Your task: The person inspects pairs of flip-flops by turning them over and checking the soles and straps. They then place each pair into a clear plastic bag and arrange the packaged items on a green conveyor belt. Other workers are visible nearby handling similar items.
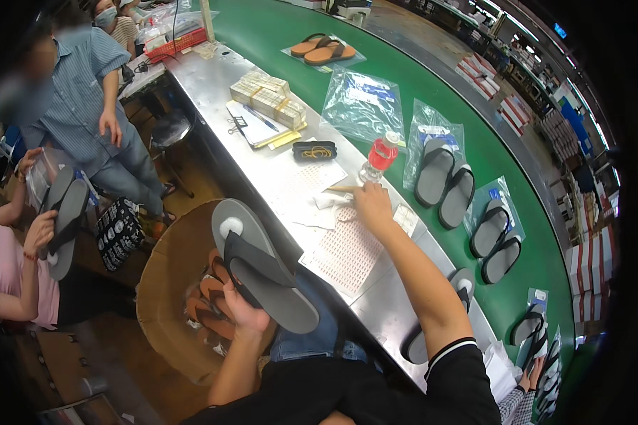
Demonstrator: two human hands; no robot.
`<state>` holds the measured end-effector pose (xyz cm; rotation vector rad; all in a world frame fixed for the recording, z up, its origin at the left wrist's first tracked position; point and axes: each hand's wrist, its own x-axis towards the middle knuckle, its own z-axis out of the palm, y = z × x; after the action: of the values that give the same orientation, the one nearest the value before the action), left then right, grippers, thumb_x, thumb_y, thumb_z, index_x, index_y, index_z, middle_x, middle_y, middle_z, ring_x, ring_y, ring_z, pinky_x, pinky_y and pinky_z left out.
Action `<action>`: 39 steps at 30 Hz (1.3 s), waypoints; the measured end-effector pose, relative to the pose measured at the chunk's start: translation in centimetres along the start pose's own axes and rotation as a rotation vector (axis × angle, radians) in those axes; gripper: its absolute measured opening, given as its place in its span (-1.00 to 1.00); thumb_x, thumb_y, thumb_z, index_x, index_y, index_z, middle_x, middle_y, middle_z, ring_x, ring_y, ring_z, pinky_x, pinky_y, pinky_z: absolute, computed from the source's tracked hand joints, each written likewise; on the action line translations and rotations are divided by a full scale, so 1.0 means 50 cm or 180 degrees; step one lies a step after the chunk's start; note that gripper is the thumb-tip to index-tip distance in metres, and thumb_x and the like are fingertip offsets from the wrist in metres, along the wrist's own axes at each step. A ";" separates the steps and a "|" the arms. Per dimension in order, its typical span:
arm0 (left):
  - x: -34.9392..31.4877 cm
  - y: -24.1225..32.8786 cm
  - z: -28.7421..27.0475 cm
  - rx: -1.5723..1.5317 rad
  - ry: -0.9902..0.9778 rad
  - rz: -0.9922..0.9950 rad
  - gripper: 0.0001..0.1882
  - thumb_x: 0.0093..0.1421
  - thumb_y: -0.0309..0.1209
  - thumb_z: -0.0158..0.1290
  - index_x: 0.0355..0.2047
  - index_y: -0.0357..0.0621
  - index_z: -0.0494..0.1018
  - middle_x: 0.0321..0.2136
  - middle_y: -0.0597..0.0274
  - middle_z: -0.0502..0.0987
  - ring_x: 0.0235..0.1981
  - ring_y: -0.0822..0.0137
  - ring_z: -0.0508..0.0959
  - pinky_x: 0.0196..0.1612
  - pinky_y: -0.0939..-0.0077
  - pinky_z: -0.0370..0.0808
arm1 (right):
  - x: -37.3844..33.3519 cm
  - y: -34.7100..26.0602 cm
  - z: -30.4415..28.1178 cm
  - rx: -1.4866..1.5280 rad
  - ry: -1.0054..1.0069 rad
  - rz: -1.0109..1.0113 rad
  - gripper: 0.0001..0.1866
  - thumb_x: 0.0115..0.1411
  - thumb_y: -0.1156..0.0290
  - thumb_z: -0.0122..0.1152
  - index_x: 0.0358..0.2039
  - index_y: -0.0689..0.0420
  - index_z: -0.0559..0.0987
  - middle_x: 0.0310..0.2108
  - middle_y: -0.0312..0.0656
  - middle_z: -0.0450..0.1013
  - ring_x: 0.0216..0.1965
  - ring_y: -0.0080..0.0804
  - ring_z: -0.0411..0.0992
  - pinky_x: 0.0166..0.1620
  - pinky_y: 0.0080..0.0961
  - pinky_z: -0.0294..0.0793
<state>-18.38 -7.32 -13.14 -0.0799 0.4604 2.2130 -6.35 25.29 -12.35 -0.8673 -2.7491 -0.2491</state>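
Observation:
My left hand (pixel 247 312) grips a pair of grey flip-flops (pixel 262 265) with dark straps, held up over a large cardboard box. A white wad sits under one strap. My right hand (pixel 373 204) is reaching across the metal table with its fingers curled down, just in front of a clear bottle with red liquid (pixel 382 154). A thin wooden stick (pixel 342 188) ends beside its fingers, and crumpled white paper (pixel 326 210) lies next to it. What the fingertips hold is hidden. Below them is a sheet of small printed labels (pixel 344 251).
The cardboard box (pixel 156 283) contains orange-brown flip-flops (pixel 211 304). Bundled cards (pixel 268 98), a clipboard (pixel 255 126) and a black tray (pixel 315 151) occupy the table. Bagged grey flip-flops (pixel 443 173) line the green conveyor belt (pixel 262 42). A person at left handles flip-flops (pixel 64 212); another co-worker's hand (pixel 532 375) is at lower right.

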 end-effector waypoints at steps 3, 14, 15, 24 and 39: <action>0.007 -0.005 0.003 -0.0234 -0.0158 -0.0106 -0.58 0.33 -0.09 -0.26 -0.03 -0.03 0.45 -0.02 0.27 0.51 0.04 0.20 0.47 0.16 0.19 0.38 | -0.008 0.012 -0.013 -0.0039 0.0082 -0.0224 -0.87 0.11 0.45 0.07 -0.31 0.11 0.54 -0.37 -0.12 0.48 -0.25 -0.15 0.48 -0.15 -0.23 0.43; 0.060 -0.053 0.084 -0.0765 -0.0274 -0.0354 -0.37 0.29 0.20 -0.15 0.18 0.10 0.35 0.11 0.35 0.42 0.15 0.21 0.38 0.24 0.17 0.26 | -0.159 0.074 -0.320 0.2301 0.1090 0.1575 -0.77 0.26 0.28 0.21 -0.28 0.21 0.58 -0.47 -0.14 0.51 -0.48 -0.39 0.45 -0.35 -0.47 0.41; 0.061 -0.066 0.091 -0.0749 -0.0364 -0.0445 -0.37 0.28 0.19 -0.13 0.18 0.08 0.35 0.11 0.34 0.42 0.14 0.20 0.38 0.24 0.16 0.27 | -0.179 0.074 -0.324 0.2439 0.1010 0.1702 -0.77 0.25 0.28 0.23 -0.28 0.22 0.59 -0.48 -0.17 0.50 -0.49 -0.45 0.42 -0.36 -0.49 0.40; 0.023 -0.196 0.141 -0.0919 -0.0938 -0.1709 -0.24 0.25 0.26 -0.19 0.23 -0.06 0.29 0.17 0.01 0.37 0.11 0.03 0.43 0.12 0.12 0.44 | -0.249 0.023 -0.331 0.5077 0.1229 0.2446 -0.72 0.28 0.21 0.24 -0.23 0.19 0.53 -0.41 -0.33 0.46 -0.40 -0.65 0.42 -0.30 -0.67 0.48; 0.024 -0.293 0.231 -0.0317 -0.0490 -0.1930 -0.52 0.27 0.11 -0.08 -0.14 0.01 0.52 -0.31 0.23 0.62 -0.26 0.21 0.62 0.07 0.12 0.49 | -0.423 0.035 -0.418 0.5146 0.3745 0.2837 -0.81 0.34 0.26 0.14 -0.19 0.10 0.47 -0.40 -0.37 0.40 -0.36 -0.61 0.41 -0.30 -0.65 0.42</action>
<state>-6.78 6.00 -7.05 -0.0878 0.2016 1.6287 15.26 10.36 1.76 -0.7816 -0.7071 1.0608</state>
